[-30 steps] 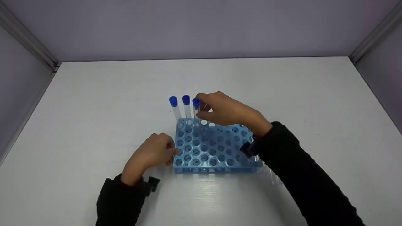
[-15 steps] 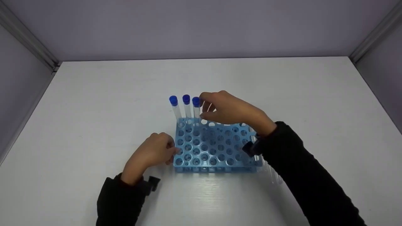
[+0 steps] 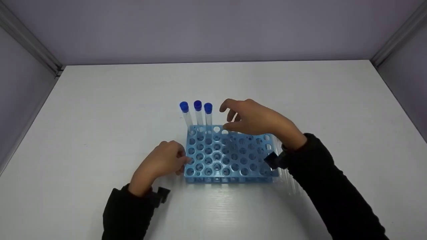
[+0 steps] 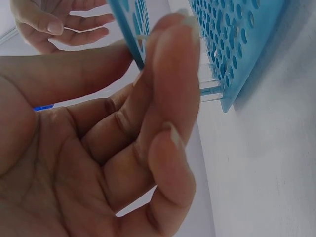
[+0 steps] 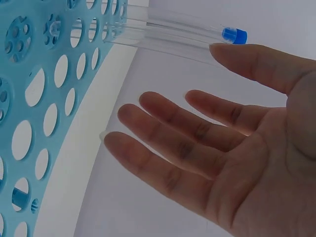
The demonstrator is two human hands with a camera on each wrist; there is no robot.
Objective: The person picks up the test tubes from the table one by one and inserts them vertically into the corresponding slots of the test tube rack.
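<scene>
A light-blue test tube rack (image 3: 212, 156) stands in the middle of the table. Three clear test tubes with blue caps (image 3: 208, 108) stand in its back row at the left end, the leftmost leaning outward. My left hand (image 3: 163, 161) grips the rack's left edge, thumb over the top plate and fingers curled beneath, as the left wrist view (image 4: 94, 123) bears out. To the right of the tubes, above the back row, hovers my right hand (image 3: 255, 116), fingers spread and holding nothing. In the right wrist view its thumb overlaps a tube near the blue cap (image 5: 234, 35).
More clear tubes (image 3: 289, 181) lie on the white table (image 3: 100, 100) along the rack's right side, partly hidden by the right sleeve (image 3: 328, 186). Grey walls (image 3: 213, 31) border the table at the back and sides.
My right hand has let go of the third capped tube, drawn away to the right and opened its fingers. That tube stays standing in the rack. The left hand keeps its place.
</scene>
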